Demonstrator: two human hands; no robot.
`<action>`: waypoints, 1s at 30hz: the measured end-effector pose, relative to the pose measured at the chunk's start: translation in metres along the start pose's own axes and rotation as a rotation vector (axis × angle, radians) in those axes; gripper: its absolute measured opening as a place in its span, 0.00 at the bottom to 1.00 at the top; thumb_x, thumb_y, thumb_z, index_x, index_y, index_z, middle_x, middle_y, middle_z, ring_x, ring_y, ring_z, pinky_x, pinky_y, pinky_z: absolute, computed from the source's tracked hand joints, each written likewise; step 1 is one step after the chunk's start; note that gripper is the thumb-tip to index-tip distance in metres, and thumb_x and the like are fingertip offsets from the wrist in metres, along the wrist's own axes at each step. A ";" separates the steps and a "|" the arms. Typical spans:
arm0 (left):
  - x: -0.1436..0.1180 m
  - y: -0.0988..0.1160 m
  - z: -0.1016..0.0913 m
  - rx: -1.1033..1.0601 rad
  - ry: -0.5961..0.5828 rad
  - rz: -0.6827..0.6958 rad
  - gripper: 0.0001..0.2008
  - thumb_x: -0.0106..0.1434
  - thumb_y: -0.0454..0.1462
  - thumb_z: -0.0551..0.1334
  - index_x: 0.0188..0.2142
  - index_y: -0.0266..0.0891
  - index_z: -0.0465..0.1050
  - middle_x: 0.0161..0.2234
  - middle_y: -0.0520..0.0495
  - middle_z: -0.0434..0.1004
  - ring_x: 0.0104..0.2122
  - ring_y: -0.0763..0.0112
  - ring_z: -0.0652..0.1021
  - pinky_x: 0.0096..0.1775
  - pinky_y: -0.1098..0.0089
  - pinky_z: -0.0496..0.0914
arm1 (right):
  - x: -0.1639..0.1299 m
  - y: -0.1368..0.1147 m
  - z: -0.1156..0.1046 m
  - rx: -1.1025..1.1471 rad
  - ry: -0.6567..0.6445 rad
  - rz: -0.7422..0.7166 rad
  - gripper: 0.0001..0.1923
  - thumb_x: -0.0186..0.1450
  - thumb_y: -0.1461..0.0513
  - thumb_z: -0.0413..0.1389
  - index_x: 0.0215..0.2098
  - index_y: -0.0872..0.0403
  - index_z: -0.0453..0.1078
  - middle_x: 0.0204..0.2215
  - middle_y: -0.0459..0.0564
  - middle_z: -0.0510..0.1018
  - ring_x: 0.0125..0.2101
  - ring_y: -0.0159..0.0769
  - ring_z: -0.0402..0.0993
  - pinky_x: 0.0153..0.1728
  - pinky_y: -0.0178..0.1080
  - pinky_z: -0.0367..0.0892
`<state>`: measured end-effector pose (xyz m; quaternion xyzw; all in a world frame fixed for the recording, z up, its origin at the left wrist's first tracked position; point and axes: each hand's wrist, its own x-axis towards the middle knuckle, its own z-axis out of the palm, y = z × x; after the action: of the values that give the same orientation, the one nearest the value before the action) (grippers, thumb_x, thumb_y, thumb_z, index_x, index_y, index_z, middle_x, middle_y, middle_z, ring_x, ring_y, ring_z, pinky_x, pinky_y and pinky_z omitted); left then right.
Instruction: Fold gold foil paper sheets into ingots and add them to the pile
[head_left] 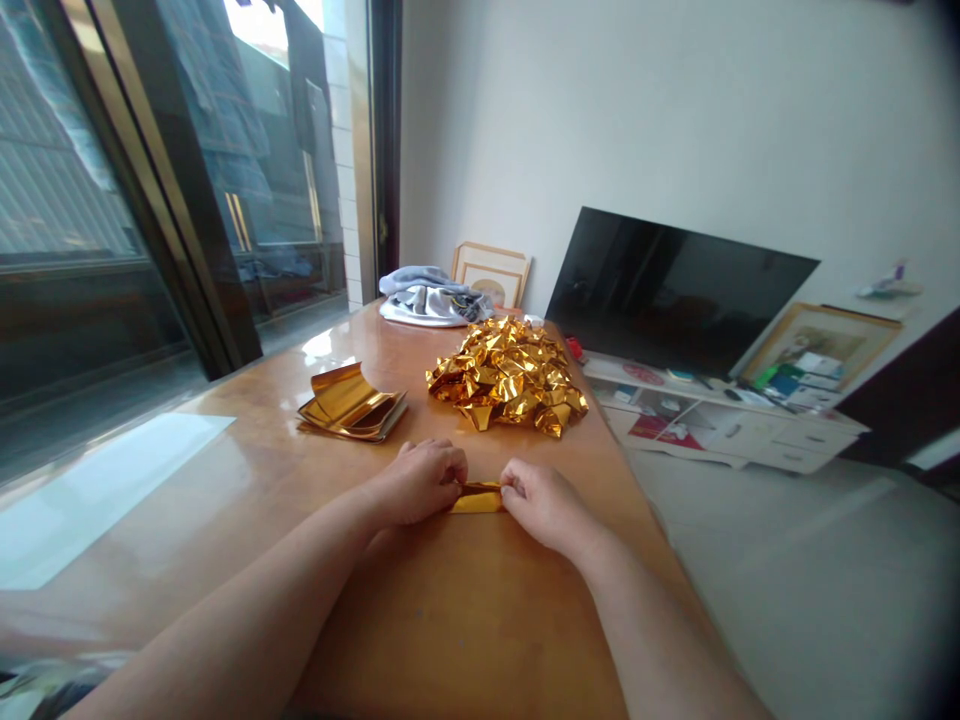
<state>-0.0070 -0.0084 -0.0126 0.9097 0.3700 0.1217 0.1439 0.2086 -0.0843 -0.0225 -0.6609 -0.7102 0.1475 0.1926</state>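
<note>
Foil strip [478, 497]: gold, narrow, folded flat, lying on the table [465, 620] near its right edge, between both hands. Left hand [421, 480]: fingers curled closed, pinching the strip's left end against the wood. Right hand [541, 503]: fingertips pinching the right end, likewise pressed down.

Foil pile [508, 385]: heap of crumpled-looking folded gold pieces, beyond the hands, well apart from the strip. Foil sheets [351, 402]: small stack of flat gold sheets, top one curling upward, left of the pile. Cloth [429, 297]: grey and white, bundled at the far end of the table. Frame [491, 273]: leaning on the wall behind the cloth. Screen [671, 290]: dark, on a low white cabinet [739, 432] right of the table.

Risk, as judged: foil is slick and springy; uneven pressure from either pinch could let the fold spring open or crease askew. Pulling the ends apart could tear it.
</note>
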 end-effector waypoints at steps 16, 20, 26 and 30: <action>0.000 -0.002 -0.001 -0.010 -0.005 -0.036 0.09 0.56 0.41 0.62 0.37 0.44 0.73 0.37 0.50 0.78 0.37 0.62 0.76 0.36 0.67 0.61 | 0.000 -0.002 0.001 0.030 0.162 0.056 0.05 0.60 0.63 0.55 0.33 0.50 0.61 0.24 0.41 0.70 0.24 0.31 0.63 0.25 0.33 0.49; 0.001 -0.004 0.001 -0.037 -0.033 -0.072 0.08 0.56 0.42 0.62 0.36 0.44 0.74 0.36 0.51 0.78 0.35 0.64 0.76 0.35 0.68 0.61 | 0.000 -0.004 0.000 0.020 0.212 0.039 0.04 0.60 0.63 0.54 0.32 0.50 0.61 0.27 0.43 0.72 0.27 0.32 0.65 0.26 0.33 0.51; 0.001 -0.003 0.001 -0.051 0.012 -0.095 0.07 0.53 0.40 0.63 0.33 0.44 0.74 0.36 0.50 0.78 0.36 0.64 0.75 0.35 0.69 0.62 | -0.001 -0.006 0.002 0.026 0.248 -0.029 0.04 0.60 0.63 0.54 0.31 0.50 0.62 0.29 0.44 0.73 0.30 0.33 0.67 0.29 0.33 0.56; -0.001 -0.002 0.001 -0.112 0.001 -0.137 0.06 0.52 0.39 0.63 0.32 0.43 0.72 0.32 0.52 0.78 0.32 0.66 0.75 0.32 0.70 0.61 | 0.000 -0.004 0.006 0.049 0.311 -0.039 0.03 0.60 0.63 0.54 0.32 0.50 0.62 0.31 0.45 0.73 0.31 0.35 0.68 0.31 0.34 0.59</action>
<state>-0.0087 -0.0075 -0.0144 0.8727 0.4243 0.1326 0.2020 0.2026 -0.0839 -0.0256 -0.6568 -0.6809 0.0569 0.3189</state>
